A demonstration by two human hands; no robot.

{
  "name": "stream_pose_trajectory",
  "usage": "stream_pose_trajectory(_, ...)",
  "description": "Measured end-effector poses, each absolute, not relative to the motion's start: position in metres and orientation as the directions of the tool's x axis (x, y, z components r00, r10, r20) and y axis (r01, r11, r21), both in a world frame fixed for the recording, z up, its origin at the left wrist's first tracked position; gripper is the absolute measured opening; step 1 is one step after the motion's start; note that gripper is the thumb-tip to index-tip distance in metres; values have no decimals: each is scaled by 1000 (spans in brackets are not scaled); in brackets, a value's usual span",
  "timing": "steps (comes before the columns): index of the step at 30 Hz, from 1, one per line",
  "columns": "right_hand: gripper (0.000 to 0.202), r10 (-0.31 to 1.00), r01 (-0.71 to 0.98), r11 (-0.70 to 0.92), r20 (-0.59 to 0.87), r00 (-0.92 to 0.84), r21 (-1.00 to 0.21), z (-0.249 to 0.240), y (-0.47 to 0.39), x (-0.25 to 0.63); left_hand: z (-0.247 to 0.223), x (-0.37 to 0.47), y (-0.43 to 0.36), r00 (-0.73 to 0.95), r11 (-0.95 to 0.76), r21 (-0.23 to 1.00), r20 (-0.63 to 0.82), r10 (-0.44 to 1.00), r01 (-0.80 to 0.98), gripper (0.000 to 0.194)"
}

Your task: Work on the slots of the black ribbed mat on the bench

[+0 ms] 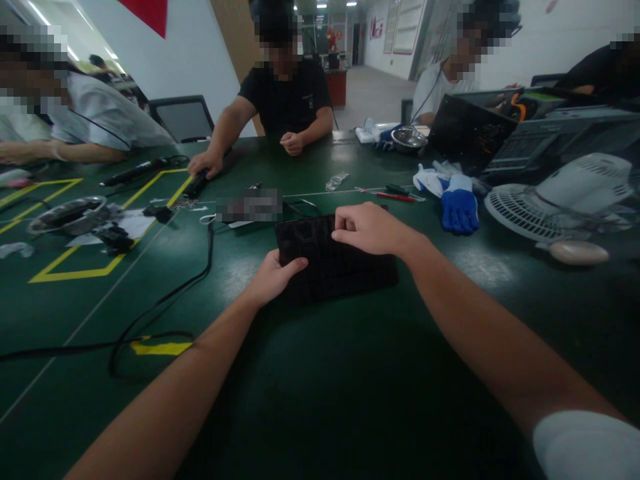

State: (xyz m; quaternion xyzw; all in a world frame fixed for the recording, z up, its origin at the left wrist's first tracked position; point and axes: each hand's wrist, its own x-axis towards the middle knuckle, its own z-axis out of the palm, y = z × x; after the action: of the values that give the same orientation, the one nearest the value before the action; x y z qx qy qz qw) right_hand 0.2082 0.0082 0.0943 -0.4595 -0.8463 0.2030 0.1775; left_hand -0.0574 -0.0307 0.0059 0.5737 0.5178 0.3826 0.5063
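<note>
A flat black clutch bag [335, 277] with a glossy, crocodile-like pattern lies tilted above the green table in front of me. My left hand [275, 277] grips its left side, thumb on the front face and the other fingers hidden behind. At the top edge, my right hand [373, 230] is closed with its fingers bent in a pinch against the bag; what sits between the fingertips is too small to make out. Just beyond the bag lies a small, partly blurred-out item [253, 208] with a cord loop.
Across the green table [320, 387], a person [290, 100] holds a dark object. Blue-white gloves [457, 200], a white fan [560, 200] and a metal bowl [409, 138] stand right. Left are a black strap [207, 257], yellow tape [75, 275] and a round metal-rimmed item [67, 213].
</note>
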Motion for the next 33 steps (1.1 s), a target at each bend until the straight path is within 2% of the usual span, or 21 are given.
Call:
stream_pose_trajectory(12, 7, 841, 699, 505, 105, -531, -507, 95, 10, 210, 8, -56, -31, 164, 66, 974, -103, 981, 216, 49)
stream_pose_trajectory(33, 7, 842, 688, 496, 99, -531, -530, 98, 10, 211, 9, -55, -31, 157, 67, 978, -99, 983, 199, 44)
